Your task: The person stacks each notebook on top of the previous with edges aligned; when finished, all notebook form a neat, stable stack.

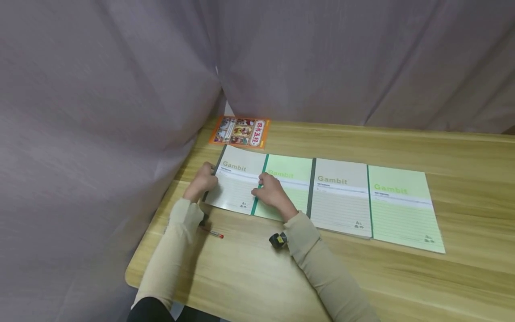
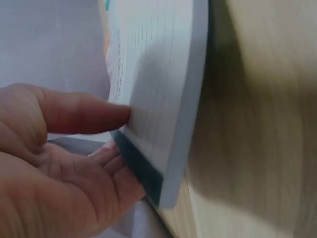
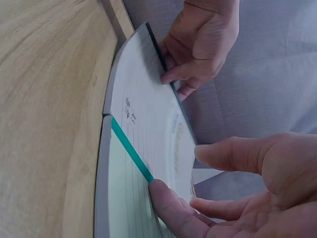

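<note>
Four A5 "Gambit" notebooks lie side by side in the head view, grey and green alternating. My left hand [image 1: 201, 181] pinches the dark spine edge of the leftmost grey notebook [image 1: 237, 190]. In the left wrist view the thumb [image 2: 89, 113] presses on its cover, with the other fingers beneath. That spine side bows up off the table. My right hand [image 1: 273, 194] has its fingertips at the seam between this notebook and the green notebook [image 1: 291, 165] beside it. In the right wrist view its thumb and fingers are spread, touching the cover near the green spine [image 3: 131, 148].
Farther right lie another grey notebook [image 1: 339, 205] and a green notebook [image 1: 402, 214]. An orange picture book [image 1: 241, 132] sits behind, in the table's far left corner. A pen [image 1: 213, 232] with a red end lies in front. Grey curtains [image 1: 322, 58] border the wooden table [image 1: 241, 264].
</note>
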The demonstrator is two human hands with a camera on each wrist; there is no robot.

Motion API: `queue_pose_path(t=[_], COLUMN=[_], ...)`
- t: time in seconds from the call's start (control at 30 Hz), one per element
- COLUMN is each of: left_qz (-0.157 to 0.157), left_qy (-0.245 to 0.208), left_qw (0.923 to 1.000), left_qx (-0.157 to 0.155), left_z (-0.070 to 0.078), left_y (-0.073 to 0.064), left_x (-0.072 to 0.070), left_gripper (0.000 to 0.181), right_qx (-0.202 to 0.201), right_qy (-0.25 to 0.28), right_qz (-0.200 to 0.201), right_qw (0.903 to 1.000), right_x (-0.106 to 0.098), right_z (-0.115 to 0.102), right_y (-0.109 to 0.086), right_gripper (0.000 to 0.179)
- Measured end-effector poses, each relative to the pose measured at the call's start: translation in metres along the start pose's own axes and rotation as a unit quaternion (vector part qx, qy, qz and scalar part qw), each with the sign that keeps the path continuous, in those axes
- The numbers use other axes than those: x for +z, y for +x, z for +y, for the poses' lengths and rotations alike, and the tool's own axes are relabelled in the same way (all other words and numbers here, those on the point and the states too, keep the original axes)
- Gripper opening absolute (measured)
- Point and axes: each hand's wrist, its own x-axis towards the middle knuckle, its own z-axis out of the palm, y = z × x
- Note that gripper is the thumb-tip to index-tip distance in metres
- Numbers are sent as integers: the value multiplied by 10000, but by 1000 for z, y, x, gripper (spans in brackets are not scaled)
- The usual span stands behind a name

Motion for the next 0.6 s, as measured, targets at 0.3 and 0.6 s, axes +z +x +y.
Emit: queue_pose_path(t=[0.3,0.6], left_qz=[2,-328], left_qy=[-1117,-1618], left_qw=[9929,9845], left_qx=[-415,-601], left_z=[-4,3], left_y=[-9,-18], left_x=[-6,-13], left_gripper=[66,72], right_qx=[147,68], right_qy=[344,1073], right_qz=[-51,-253], right_qw=[9993,9939], right_x=[3,3], right_z=[2,0], right_y=[1,-1], right_gripper=[53,55])
